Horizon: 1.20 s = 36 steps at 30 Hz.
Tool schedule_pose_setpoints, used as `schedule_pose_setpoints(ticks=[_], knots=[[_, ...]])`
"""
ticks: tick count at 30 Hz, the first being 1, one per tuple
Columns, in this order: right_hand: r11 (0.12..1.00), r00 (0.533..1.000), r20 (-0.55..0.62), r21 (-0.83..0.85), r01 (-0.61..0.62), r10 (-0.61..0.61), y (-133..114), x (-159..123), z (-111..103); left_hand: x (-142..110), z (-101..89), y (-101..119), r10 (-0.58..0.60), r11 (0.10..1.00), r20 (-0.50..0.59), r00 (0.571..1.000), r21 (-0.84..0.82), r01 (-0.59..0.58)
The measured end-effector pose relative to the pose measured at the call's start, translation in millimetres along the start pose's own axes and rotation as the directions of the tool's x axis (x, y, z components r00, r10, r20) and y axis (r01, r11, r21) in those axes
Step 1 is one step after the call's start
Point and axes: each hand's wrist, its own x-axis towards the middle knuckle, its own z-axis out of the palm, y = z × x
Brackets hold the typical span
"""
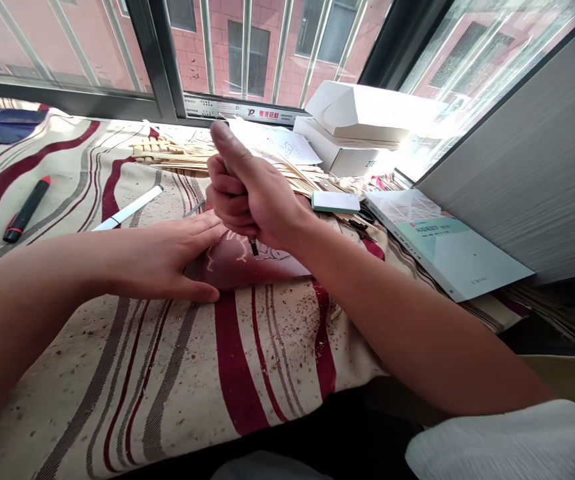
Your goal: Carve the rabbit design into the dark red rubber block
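Observation:
A reddish-brown board (267, 268) with pale carved lines and a dark drawn outline lies flat on the striped cloth. My left hand (167, 257) rests on its left side, palm down, with the thumb apart from the fingers. Above the board, my right hand (250, 190) is wrapped in a fist round a carving tool, thumb on top. Only the tool's dark lower end (253, 247) shows below the fist, pointing down at the carved lines; its handle is hidden. Small shavings lie scattered on the cloth in front of the board.
A black marker with a red tip (27, 210) and a white pen (130, 207) lie to the left. Behind the board are thin wooden sticks (172, 155), papers and a white box (352, 147). On the right are a whetstone-like block (336, 202) and a book (450, 240).

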Motion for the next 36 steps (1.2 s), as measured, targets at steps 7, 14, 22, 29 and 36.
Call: schedule_pose_setpoints(ticks=[7,14,22,29,36], knots=[[0.999,0.989,-0.149,-0.046,0.016,-0.022,19.6,15.9,14.2,-0.3,2.3,-2.8,-0.013,0.998,0.061,0.998,-0.068,0.017],[0.98,0.976,-0.181,-0.178,0.085,-0.117,30.4,18.9,18.7,-2.3,-1.4,2.2,-0.024,0.993,0.087,0.996,-0.113,0.034],[0.894,0.996,-0.016,-0.443,0.067,-0.083,31.1,24.4,18.3,1.4,-1.1,0.1,-0.001,0.989,0.087,0.996,-0.145,0.014],[0.844,0.986,0.068,-0.51,0.164,-0.151,37.0,22.4,19.2,-0.1,8.2,-6.8,0.081,0.985,0.088,0.993,-0.162,-0.066],[0.981,0.906,0.39,-0.154,-0.114,0.166,33.2,28.0,5.7,0.0,7.8,-6.0,0.066,0.984,0.096,0.993,-0.173,-0.049]])
